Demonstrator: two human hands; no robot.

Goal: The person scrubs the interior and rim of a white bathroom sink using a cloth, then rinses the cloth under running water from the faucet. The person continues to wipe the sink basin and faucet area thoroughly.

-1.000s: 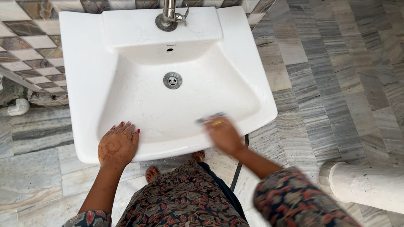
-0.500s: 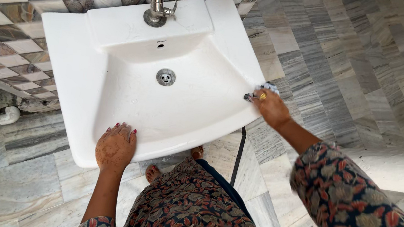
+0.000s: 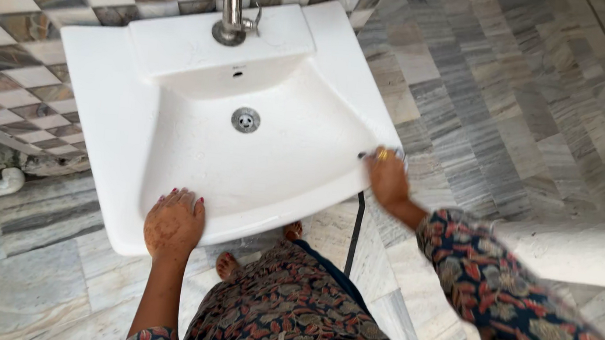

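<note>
Looking down from my head camera, I see my patterned dress (image 3: 288, 316) filling the bottom of the view, with my bare toes (image 3: 227, 265) showing on the grey marble floor (image 3: 545, 105) just under the basin's front edge.

My left hand (image 3: 174, 224) lies flat on the front rim of the white wash basin (image 3: 99, 136), palm down, fingers (image 3: 181, 197) spread and gripping nothing; it appears to steady me as I lean in.

My right hand (image 3: 388, 180), in a floral sleeve (image 3: 519, 302), presses against the basin's right edge with its fingers curled closed over something small. A bit of pale material shows at the fingertips, perhaps a cloth or scrubber, though I cannot tell which. Held there, it looks set for wiping the rim.

A dark pipe (image 3: 355, 234) runs down below that corner. In the bowl sits the metal drain (image 3: 246, 119), and beyond it the steel tap (image 3: 232, 8) rises from the back ledge. Behind stands a wall of checkered tiles (image 3: 18, 54).
</note>
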